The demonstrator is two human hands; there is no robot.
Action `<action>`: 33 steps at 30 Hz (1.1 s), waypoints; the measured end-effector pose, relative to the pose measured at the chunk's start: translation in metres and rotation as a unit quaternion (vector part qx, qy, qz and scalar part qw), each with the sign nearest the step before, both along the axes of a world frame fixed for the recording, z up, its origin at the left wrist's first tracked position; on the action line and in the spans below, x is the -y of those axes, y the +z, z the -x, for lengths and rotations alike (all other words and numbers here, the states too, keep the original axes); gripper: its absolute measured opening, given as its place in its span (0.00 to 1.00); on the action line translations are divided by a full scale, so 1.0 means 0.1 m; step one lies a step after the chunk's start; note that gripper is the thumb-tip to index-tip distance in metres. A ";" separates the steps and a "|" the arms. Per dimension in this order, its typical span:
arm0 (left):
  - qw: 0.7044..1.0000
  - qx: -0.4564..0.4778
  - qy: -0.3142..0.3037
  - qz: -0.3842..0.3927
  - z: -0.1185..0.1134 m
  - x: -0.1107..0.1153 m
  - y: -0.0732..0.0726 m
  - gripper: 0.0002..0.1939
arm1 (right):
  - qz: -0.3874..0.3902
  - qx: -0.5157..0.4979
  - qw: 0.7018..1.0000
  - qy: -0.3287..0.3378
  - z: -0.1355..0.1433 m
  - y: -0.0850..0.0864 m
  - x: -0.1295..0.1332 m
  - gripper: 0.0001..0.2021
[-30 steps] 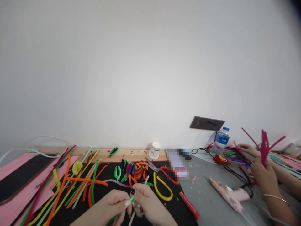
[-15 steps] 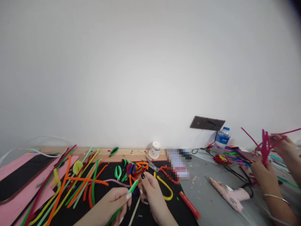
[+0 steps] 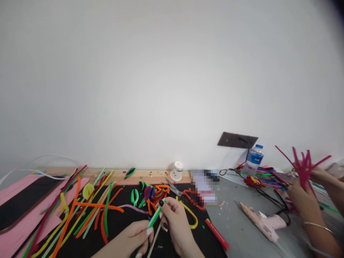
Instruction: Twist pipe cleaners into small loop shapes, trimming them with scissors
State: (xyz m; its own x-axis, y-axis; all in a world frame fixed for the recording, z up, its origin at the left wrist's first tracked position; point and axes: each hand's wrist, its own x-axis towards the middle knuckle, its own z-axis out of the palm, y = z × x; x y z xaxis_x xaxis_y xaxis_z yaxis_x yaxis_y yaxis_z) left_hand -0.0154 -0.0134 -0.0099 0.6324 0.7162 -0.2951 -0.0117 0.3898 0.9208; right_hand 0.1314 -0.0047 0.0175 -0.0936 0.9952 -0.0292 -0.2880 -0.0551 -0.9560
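My left hand (image 3: 131,238) is closed on green pipe cleaners (image 3: 154,218), its thumb pressing near their middle. At their upper end, the thumb and fingers of my right hand (image 3: 174,224) pinch the tip. A thin pale stick (image 3: 154,240) slants down between the two hands; whether the right fingers hold it too is unclear. Just beyond lie bent orange pipe cleaners (image 3: 161,191) and a light green loop (image 3: 134,197) on the black mat (image 3: 199,236). Scissors (image 3: 174,189) rest with blades apart behind my right hand.
Loose pipe cleaners (image 3: 99,206) spread on the left, near a dark tablet-like slab (image 3: 29,200). A white cup (image 3: 176,171) stands by the wall. Rightward are a red tube (image 3: 217,234), a pink glue gun (image 3: 262,222), a bottle (image 3: 252,161) and another person's hands (image 3: 302,199) with magenta pipe cleaners.
My left hand has shifted slightly right and down, and more green length shows between my hands. The other person's magenta bunch has spread and turned.
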 end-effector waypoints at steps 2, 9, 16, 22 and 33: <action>1.000 0.003 -0.014 0.014 0.01 -0.02 -0.02 0.26 | -0.001 -0.006 1.000 0.017 0.01 0.01 0.01 0.14; 0.991 -0.017 0.005 0.134 0.03 -0.09 -0.05 0.28 | -0.031 0.026 0.999 0.024 0.05 0.08 0.04 0.16; 0.976 0.000 0.099 0.193 0.08 -0.19 -0.05 0.28 | -0.034 -0.030 0.995 0.085 0.07 0.05 0.07 0.26; 0.972 0.016 0.205 0.112 0.04 -0.16 0.08 0.27 | 0.025 0.028 0.995 0.093 0.09 0.04 0.09 0.16; 0.968 0.081 0.230 0.063 0.03 -0.21 0.00 0.29 | 0.089 0.024 0.991 0.100 0.14 -0.03 0.05 0.18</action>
